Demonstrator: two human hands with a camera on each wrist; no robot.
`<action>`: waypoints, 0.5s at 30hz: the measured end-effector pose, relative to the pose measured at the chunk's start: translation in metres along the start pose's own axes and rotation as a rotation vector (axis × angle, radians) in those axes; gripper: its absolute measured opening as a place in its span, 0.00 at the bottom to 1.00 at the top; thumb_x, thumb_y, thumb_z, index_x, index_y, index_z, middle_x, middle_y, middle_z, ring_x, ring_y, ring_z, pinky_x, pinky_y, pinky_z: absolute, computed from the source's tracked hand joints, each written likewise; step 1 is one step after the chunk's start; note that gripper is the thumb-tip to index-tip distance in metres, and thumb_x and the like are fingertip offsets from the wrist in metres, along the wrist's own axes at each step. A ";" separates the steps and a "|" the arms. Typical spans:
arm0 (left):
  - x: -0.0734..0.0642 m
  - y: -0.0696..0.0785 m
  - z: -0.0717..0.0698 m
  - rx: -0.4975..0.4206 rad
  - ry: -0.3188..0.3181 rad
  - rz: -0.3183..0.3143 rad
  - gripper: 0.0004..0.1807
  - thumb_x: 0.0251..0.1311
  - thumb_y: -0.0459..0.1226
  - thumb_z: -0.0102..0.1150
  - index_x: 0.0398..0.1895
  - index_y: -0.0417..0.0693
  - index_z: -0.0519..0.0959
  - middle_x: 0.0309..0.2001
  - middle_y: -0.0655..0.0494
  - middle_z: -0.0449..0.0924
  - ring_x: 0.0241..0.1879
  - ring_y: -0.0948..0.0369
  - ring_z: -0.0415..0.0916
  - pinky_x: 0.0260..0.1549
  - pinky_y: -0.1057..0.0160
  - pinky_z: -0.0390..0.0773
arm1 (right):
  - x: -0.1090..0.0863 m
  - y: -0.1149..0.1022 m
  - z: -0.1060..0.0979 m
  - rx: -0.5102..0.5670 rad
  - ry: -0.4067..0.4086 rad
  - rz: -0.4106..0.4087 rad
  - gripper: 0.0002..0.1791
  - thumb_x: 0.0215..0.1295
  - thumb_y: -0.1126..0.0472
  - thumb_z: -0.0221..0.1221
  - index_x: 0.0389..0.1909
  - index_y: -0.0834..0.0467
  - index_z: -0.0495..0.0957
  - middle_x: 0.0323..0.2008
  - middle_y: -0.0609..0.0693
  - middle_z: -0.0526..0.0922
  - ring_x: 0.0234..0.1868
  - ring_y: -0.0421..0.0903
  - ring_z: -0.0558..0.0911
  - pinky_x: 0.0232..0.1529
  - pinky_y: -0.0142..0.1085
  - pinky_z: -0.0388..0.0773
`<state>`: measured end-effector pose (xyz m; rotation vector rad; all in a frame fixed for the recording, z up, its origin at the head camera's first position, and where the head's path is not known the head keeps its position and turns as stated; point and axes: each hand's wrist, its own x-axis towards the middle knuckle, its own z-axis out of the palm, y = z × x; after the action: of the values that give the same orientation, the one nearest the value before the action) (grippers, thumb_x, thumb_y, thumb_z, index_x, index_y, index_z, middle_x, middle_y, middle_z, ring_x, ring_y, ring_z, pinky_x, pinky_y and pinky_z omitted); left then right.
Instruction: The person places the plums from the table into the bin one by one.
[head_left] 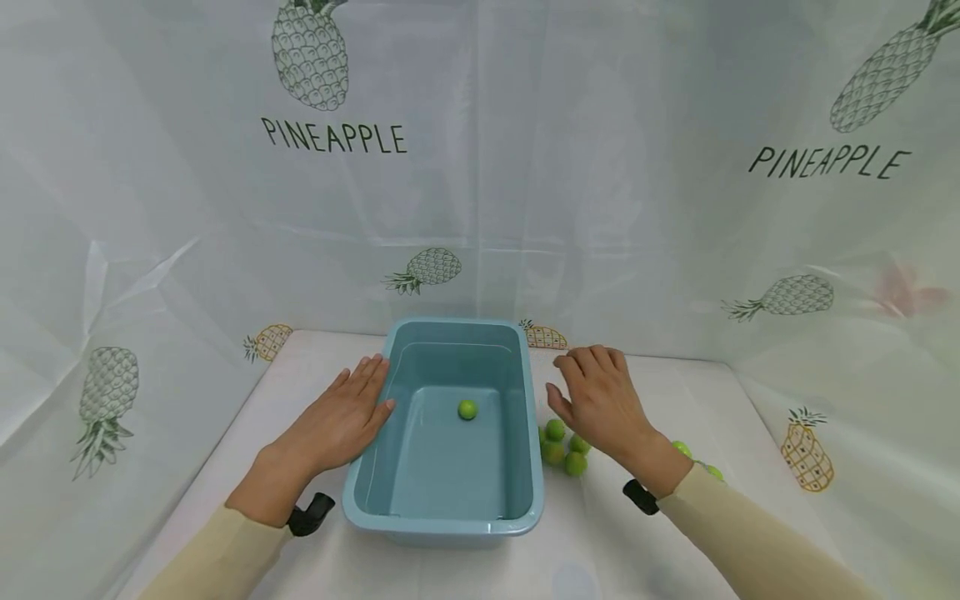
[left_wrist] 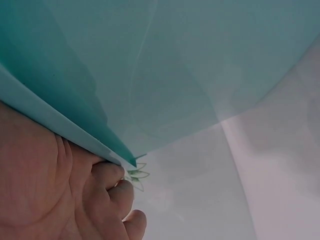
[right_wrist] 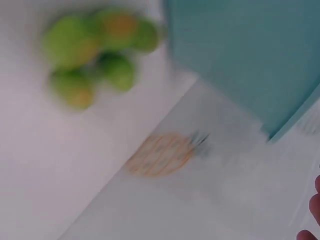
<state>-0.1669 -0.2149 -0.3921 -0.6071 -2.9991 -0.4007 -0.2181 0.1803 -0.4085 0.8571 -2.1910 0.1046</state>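
A light blue plastic basin [head_left: 450, 525] stands on the table, with one small green citrus fruit [head_left: 467, 409] on its floor. My left hand [head_left: 339, 421] rests along the basin's left rim, fingers extended; the left wrist view shows the palm [left_wrist: 35, 175] beside that rim. Off the basin's right side, my right hand [head_left: 597, 397] is raised with loosely bent fingers, and nothing shows in its grasp. Below it lies a cluster of green citrus fruits [head_left: 576, 464], some with orange patches in the right wrist view. Only a few fingertips [right_wrist: 315, 207] enter that view.
More green fruits [head_left: 714, 472] lie farther right, partly hidden by the right wrist. A white cloth [head_left: 637, 550] covers the table. White sheeting with pineapple prints [head_left: 600, 208] hangs behind it and along both sides. Each wrist wears a black band [head_left: 641, 497].
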 end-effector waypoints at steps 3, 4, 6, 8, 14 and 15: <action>0.000 0.000 0.000 0.002 -0.001 0.002 0.36 0.83 0.46 0.44 0.82 0.29 0.53 0.82 0.34 0.52 0.82 0.37 0.50 0.78 0.33 0.55 | -0.025 0.024 -0.007 -0.034 -0.019 0.005 0.19 0.72 0.51 0.54 0.44 0.65 0.78 0.39 0.59 0.81 0.42 0.62 0.78 0.44 0.57 0.74; 0.000 -0.001 0.000 0.001 -0.001 0.003 0.36 0.83 0.46 0.44 0.82 0.29 0.53 0.82 0.34 0.52 0.82 0.37 0.50 0.78 0.33 0.55 | -0.034 0.032 -0.010 -0.045 -0.024 0.006 0.20 0.73 0.51 0.52 0.43 0.65 0.78 0.38 0.59 0.81 0.42 0.63 0.78 0.44 0.58 0.74; 0.001 -0.001 0.001 0.002 -0.002 0.006 0.36 0.83 0.46 0.44 0.82 0.29 0.53 0.82 0.34 0.52 0.82 0.37 0.50 0.78 0.33 0.55 | -0.052 0.048 -0.016 -0.077 -0.047 0.006 0.23 0.76 0.49 0.47 0.42 0.66 0.78 0.37 0.60 0.80 0.41 0.63 0.79 0.44 0.59 0.75; 0.001 -0.001 0.001 0.002 -0.002 0.009 0.36 0.83 0.45 0.44 0.82 0.29 0.53 0.82 0.34 0.52 0.82 0.37 0.50 0.78 0.33 0.55 | -0.071 0.064 -0.022 -0.103 -0.063 0.004 0.25 0.78 0.48 0.43 0.41 0.66 0.77 0.36 0.60 0.80 0.40 0.63 0.79 0.44 0.60 0.75; 0.000 0.000 -0.001 0.003 -0.003 0.008 0.36 0.83 0.45 0.44 0.82 0.29 0.54 0.82 0.34 0.53 0.82 0.37 0.51 0.78 0.33 0.56 | -0.120 0.102 -0.041 -0.146 -0.129 0.007 0.30 0.80 0.45 0.38 0.41 0.67 0.76 0.38 0.61 0.81 0.41 0.65 0.79 0.45 0.62 0.76; 0.000 0.000 -0.001 0.002 -0.003 0.008 0.36 0.83 0.45 0.44 0.82 0.29 0.54 0.82 0.34 0.53 0.82 0.37 0.51 0.78 0.33 0.56 | -0.127 0.107 -0.044 -0.151 -0.146 0.010 0.31 0.81 0.44 0.36 0.41 0.67 0.76 0.38 0.61 0.81 0.42 0.65 0.79 0.46 0.63 0.75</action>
<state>-0.1671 -0.2154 -0.3914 -0.6195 -2.9987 -0.3966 -0.1943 0.3462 -0.4450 0.7904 -2.3050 -0.1203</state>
